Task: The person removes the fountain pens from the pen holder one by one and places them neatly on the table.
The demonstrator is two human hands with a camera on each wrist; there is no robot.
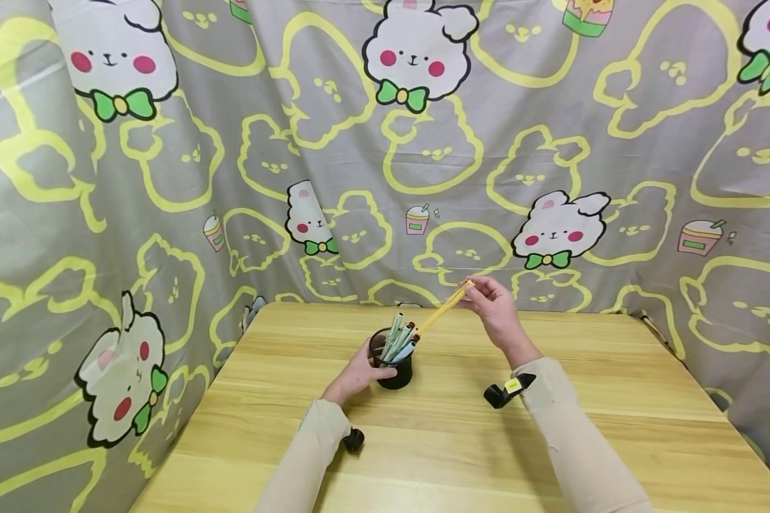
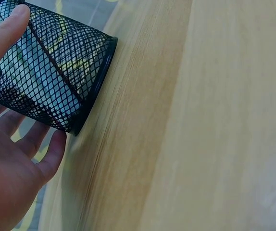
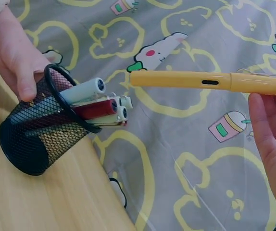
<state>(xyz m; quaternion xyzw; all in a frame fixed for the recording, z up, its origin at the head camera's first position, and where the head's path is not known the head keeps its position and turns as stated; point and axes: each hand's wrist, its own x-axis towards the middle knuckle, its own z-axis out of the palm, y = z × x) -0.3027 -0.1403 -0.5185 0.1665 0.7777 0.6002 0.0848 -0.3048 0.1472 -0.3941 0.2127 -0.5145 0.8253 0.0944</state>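
A black mesh pen holder stands on the wooden table with several pens in it. My left hand grips it from the left, thumb on one side of the mesh pen holder and fingers on the other. My right hand pinches the top end of a yellow pen up and to the right of the holder. In the right wrist view the yellow pen slants toward the holder, its free end just short of the pens in it.
A grey cloth with cartoon rabbits hangs behind and to the left of the table. Black wrist camera mounts sit on both sleeves. Bare tabletop lies right of the holder and toward me.
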